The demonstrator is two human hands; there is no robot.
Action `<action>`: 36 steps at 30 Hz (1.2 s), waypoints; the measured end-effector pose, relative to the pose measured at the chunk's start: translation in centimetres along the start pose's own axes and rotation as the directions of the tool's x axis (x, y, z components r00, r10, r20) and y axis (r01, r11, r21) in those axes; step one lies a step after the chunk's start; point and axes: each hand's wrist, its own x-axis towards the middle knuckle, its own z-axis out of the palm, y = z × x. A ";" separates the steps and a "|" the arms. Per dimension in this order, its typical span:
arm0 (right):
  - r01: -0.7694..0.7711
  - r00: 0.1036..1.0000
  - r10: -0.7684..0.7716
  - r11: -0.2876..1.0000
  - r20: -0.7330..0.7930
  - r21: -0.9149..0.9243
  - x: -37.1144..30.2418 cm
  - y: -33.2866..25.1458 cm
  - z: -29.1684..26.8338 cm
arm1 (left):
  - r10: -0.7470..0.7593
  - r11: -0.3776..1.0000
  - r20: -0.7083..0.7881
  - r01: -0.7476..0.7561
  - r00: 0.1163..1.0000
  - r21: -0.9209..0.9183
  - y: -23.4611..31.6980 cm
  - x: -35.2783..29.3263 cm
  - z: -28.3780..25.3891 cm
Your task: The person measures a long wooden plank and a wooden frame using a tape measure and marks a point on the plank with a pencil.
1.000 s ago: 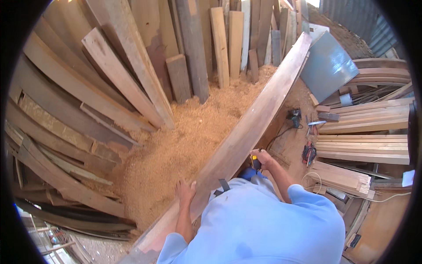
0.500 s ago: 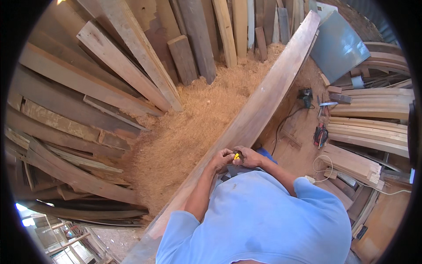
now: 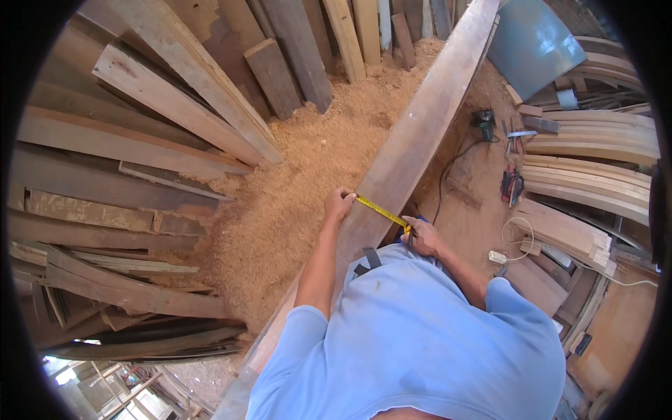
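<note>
Yellow tape-measure blade [image 3: 380,210], drawn out within the last half-second, now lays its markings across the long wooden plank [image 3: 420,133], left hand [image 3: 339,204] pinching its tip at the left edge, right hand [image 3: 424,238] curled closed around the case [image 3: 407,229].

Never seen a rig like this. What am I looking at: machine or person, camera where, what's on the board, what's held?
No machine: these are a person's two bare hands. The view is from the left of two fisheye cameras worn on the head, looking down, so straight edges bend near the rim. The blue shirt is the wearer's own. Across the long plank runs a yellow tape measure: the left hand is at its end by the far edge, the right hand holds its case by the near edge. Wood shavings cover the ground beyond.
</note>
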 end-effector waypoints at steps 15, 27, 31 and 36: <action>-0.040 0.997 0.039 0.999 0.073 0.022 0.3 -0.5 -0.7 | 0.056 0.998 -0.061 -0.055 0.997 0.024 -0.9 -0.2 0.7; -0.012 0.999 0.011 1.000 0.044 0.014 0.2 0.7 -0.2 | 0.054 0.995 -0.062 -0.049 0.997 0.087 -0.5 -0.2 0.6; -0.039 0.998 0.037 0.999 0.059 0.031 0.1 0.4 -0.5 | 0.029 0.997 -0.062 -0.024 0.998 0.077 -0.4 -0.3 0.6; -0.001 1.000 0.001 1.000 0.030 0.023 -0.1 0.1 -0.5 | 0.029 0.997 -0.061 -0.024 0.998 0.069 -0.9 0.0 0.8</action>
